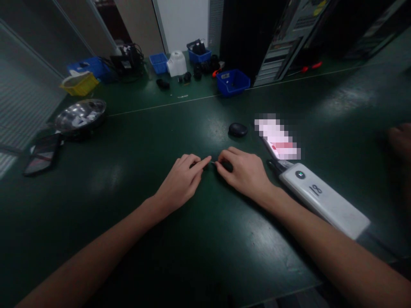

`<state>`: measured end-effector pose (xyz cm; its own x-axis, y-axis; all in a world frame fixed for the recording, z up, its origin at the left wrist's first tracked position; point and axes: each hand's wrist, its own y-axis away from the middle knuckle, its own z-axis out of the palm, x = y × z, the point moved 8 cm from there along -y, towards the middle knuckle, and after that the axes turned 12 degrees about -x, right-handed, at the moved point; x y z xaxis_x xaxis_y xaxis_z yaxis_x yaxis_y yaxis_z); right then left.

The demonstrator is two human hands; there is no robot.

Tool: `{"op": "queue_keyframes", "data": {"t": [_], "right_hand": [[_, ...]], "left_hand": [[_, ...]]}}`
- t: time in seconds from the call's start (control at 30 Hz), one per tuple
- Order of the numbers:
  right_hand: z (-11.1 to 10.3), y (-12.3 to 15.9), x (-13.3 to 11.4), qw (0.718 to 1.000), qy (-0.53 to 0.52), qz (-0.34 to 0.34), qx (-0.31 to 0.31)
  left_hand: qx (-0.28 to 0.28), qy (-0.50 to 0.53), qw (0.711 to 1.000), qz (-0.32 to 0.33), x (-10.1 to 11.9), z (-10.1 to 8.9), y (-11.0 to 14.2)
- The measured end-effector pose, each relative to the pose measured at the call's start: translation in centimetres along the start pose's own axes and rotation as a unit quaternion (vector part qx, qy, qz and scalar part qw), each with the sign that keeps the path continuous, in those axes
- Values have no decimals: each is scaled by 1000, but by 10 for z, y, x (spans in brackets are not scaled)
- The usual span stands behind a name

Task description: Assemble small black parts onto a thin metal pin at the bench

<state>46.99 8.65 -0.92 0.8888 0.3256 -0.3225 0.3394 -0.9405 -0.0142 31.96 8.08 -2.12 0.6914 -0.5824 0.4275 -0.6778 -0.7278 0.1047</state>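
Observation:
Near the middle of the green table my left hand (pixel 183 179) is closed, its index finger stretched toward my right hand. A dark thing shows partly under its fingers; its kind is hidden. My right hand (pixel 245 171) is curled in a pinch around a small dark thing (pixel 227 166), mostly covered by the fingers. A thin, pale metal tip (pixel 212 162) shows in the narrow gap between both hands. Just beyond my right hand lies a black rounded thing like a computer mouse (pixel 238 129).
Right of my right hand lie a white power bank (pixel 340 209) marked 18 and a blurred-out phone (pixel 278 139). Farther back stand a blue bin (pixel 233 83), a yellow basket (pixel 80 84) and a metal bowl (pixel 96 109). Another person's hand (pixel 401 139) shows at the right edge.

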Motion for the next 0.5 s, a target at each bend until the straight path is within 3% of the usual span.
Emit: {"op": "queue_keyframes", "data": {"t": [0.37, 0.5], "right_hand": [[-8, 3, 9, 999, 6, 47, 16], [-7, 3, 9, 999, -5, 43, 13]], "left_hand": [[9, 30, 999, -21, -10, -13, 12], [53, 34, 998, -20, -13, -19, 10]]}}
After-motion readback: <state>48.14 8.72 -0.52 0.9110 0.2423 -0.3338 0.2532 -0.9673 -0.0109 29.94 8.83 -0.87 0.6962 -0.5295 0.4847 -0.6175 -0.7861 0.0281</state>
